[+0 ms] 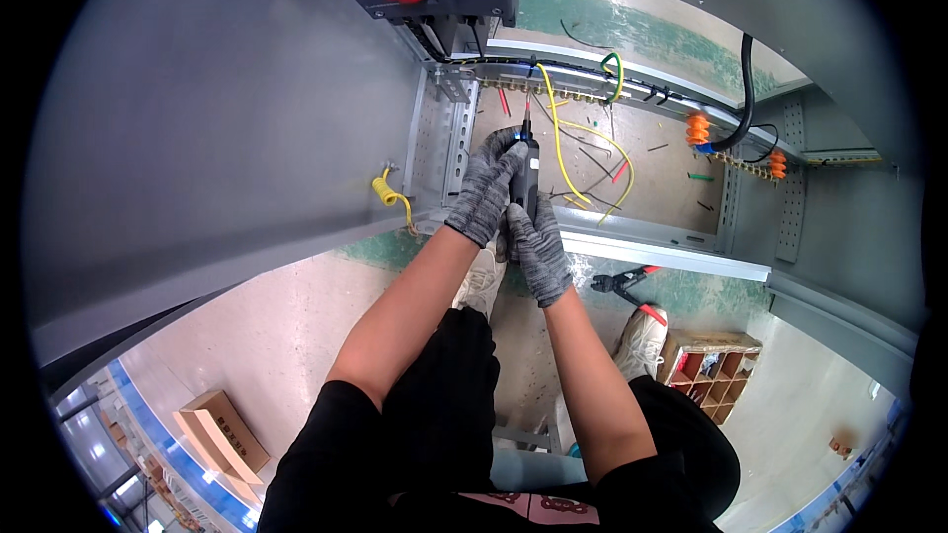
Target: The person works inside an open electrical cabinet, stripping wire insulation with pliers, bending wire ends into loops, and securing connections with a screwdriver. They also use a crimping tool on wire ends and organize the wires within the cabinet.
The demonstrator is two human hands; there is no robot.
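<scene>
Fingers of both gloved hands were curled shut around a dark electric screwdriver (pixel 526 178), the left hand (pixel 486 190) wrapped over its upper body and the right hand (pixel 539 249) clasped round the lower end, the two touching one another. The tool stood nearly upright in the view, its thin bit aimed at the perforated metal rail (pixel 449 143) along the inner edge of a grey cabinet (pixel 227 118), close to where yellow wires (pixel 560 143) trailed across the cabinet floor. It looked like a slim, rigid pen-type driver, probably light enough for one hand, with a hard smooth casing that the knit gloves should hold without slipping. The best hold seemed to be the thick middle of the barrel, where the left palm already sat, leaving the narrow bit free; the bit itself appeared thin and could wander off a screw if the body tilted. A coiled yellow cable (pixel 390 192) hung on the cabinet wall to the left, well apart from the tool. Red-handled pliers (pixel 624 282) lay on the floor just beyond the cabinet sill, near a white shoe (pixel 642 336), and a small wooden box with compartments (pixel 706 360) sat beside that. Whether the bit was actually seated in a screw could not be told.
</scene>
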